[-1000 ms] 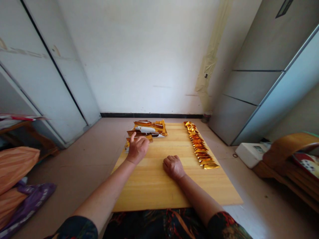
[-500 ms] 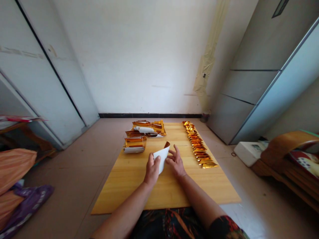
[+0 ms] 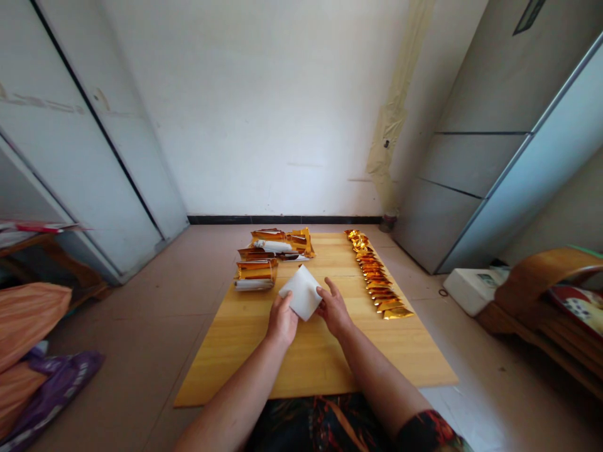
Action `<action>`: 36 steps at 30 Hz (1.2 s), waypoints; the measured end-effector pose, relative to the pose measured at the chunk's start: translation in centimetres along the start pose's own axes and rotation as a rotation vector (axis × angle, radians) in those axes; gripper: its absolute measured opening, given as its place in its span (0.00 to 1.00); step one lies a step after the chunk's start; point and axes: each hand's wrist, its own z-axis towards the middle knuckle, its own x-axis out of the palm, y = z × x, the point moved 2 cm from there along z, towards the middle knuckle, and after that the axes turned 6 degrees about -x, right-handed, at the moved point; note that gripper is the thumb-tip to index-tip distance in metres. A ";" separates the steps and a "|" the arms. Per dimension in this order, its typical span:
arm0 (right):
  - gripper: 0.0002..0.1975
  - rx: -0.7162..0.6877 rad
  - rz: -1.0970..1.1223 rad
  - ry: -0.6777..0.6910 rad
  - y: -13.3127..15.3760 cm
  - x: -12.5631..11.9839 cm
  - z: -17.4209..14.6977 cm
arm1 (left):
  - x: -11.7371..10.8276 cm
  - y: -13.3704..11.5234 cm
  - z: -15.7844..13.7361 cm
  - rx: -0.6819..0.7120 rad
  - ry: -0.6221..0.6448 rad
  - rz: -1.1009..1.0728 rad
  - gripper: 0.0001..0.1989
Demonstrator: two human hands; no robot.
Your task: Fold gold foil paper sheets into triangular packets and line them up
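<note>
Head: white sheet [image 3: 300, 294] between hands [image 3: 282, 319]

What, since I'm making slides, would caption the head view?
Both hands hold a white sheet over a wooden table bearing gold pieces.

We observe a white sheet [image 3: 301, 292] held corner-up above a wooden board [image 3: 325, 370], the left hand [image 3: 282, 319] pinching it at eight o'clock, the right hand [image 3: 334, 312] at three. From the sheet, we record curled gold-and-white sheets [image 3: 257, 274] at ten o'clock, more [image 3: 299, 238] at eleven, a row of folded gold pieces [image 3: 375, 276] around two, and a grey refrigerator [image 3: 461, 163] farther out.
</note>
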 end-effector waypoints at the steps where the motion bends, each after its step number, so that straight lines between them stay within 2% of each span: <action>1: 0.41 -0.043 0.003 -0.027 0.1 -0.1 0.4 | -0.3 0.2 -0.2 -0.021 -0.018 0.017 0.17; 5: 0.32 -0.152 -0.156 -0.115 0.2 -1.2 2.4 | -1.8 1.0 -0.7 -0.110 -0.082 0.218 0.13; 8: 0.23 -0.227 -0.477 -0.138 0.2 -2.0 3.3 | -2.4 1.2 -1.1 -0.145 -0.096 0.384 0.13; 10: 0.21 -0.282 -0.749 -0.104 0.3 -2.1 3.4 | -2.6 1.1 -1.3 -0.156 -0.096 0.492 0.18; 13: 0.19 -0.325 -1.059 -0.005 0.6 -1.9 3.5 | -2.5 0.6 -1.8 -0.179 -0.009 0.646 0.32; 15: 0.20 -0.317 -1.122 0.040 0.9 -1.7 3.6 | -2.5 0.2 -2.1 -0.188 0.117 0.715 0.35; 19: 0.23 -0.220 -0.953 0.040 1.5 -2.0 3.6 | -2.8 -0.7 -2.7 -0.158 0.326 0.856 0.33; 23: 0.21 -0.057 -0.725 0.137 1.5 -2.2 3.2 | -2.9 -1.5 -2.5 -0.179 0.426 0.836 0.29; 25: 0.17 -0.084 -0.748 0.182 1.5 -2.0 3.1 | -2.8 -1.9 -1.9 -0.203 0.402 0.798 0.28; 28: 0.14 -0.201 -0.814 0.231 1.6 -1.4 3.1 | -2.7 -2.3 -0.6 -0.168 0.280 0.777 0.28; 30: 0.14 -0.210 -0.801 0.246 1.4 -1.1 3.1 | -2.7 -2.3 0.2 -0.168 0.235 0.804 0.29; 32: 0.16 -0.156 -0.728 0.221 1.0 -1.1 3.0 | -2.6 -2.0 0.8 -0.176 0.216 0.828 0.31; 36: 0.25 -0.115 -0.500 0.059 0.5 -1.6 2.5 | -2.6 -1.1 1.1 -0.173 0.143 0.830 0.39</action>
